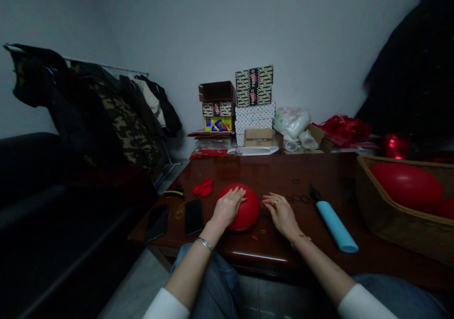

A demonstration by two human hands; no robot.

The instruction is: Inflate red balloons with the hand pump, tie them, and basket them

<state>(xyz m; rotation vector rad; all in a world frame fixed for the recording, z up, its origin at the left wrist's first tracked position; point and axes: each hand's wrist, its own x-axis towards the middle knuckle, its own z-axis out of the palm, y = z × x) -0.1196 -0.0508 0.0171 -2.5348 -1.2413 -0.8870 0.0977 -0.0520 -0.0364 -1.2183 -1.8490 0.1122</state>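
An inflated red balloon [248,213] rests on the brown table near its front edge. My left hand [227,208] lies over its top left, fingers stretched out flat against the rubber. Just right of the balloon is my right hand [282,215], thumb and fingertips drawn together at its side; whatever may be between them is too small to name. Flat red balloons [203,187] lie behind and to the left. A light blue pump [336,226] with a black nozzle lies to the right of my right hand.
Two dark phones [193,217] and yellow rubber bands [180,211] lie at the left, near a yellow-and-black tool [174,192]. Black rings [304,199] lie behind my right hand. A wicker basket [390,219] with red balloons fills the right side. Stacked boxes [254,120] stand behind the table.
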